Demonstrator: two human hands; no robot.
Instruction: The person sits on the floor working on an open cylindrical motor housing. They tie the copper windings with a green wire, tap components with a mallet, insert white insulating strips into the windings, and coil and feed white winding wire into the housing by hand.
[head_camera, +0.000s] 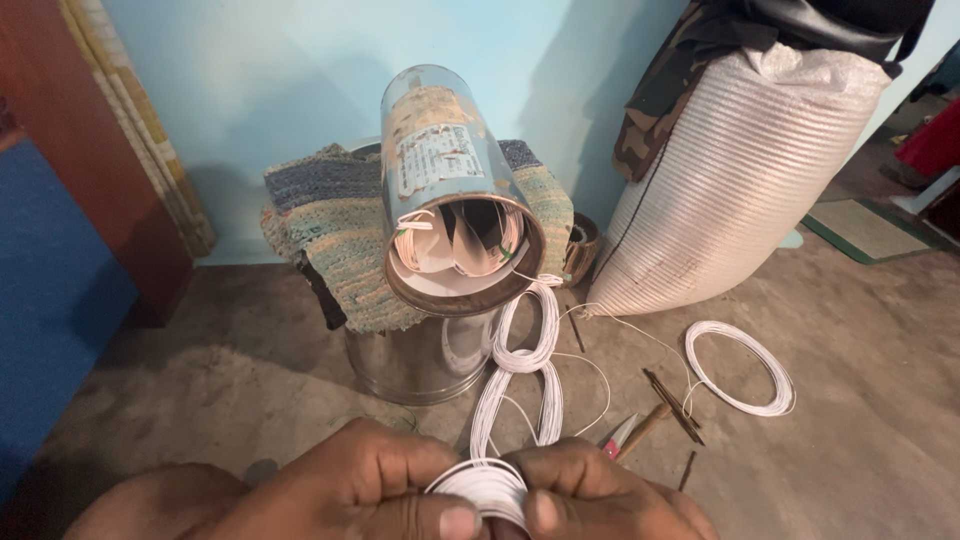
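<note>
Both hands meet at the bottom edge of the view. My left hand (365, 485) and my right hand (595, 495) together pinch a bundle of white wire loops (485, 487). From that bundle the white wire coils (525, 375) twist upward in linked loops to the open mouth of a metal cylinder (450, 185). The cylinder lies tilted on a woven cloth and shows white paper liners and wire inside its bore.
The cloth (340, 215) covers a steel pot (420, 360) on the concrete floor. A separate white wire coil (740, 368) lies to the right, with sticks and small tools (655, 415) nearby. A large white woven sack (735, 170) leans against the blue wall.
</note>
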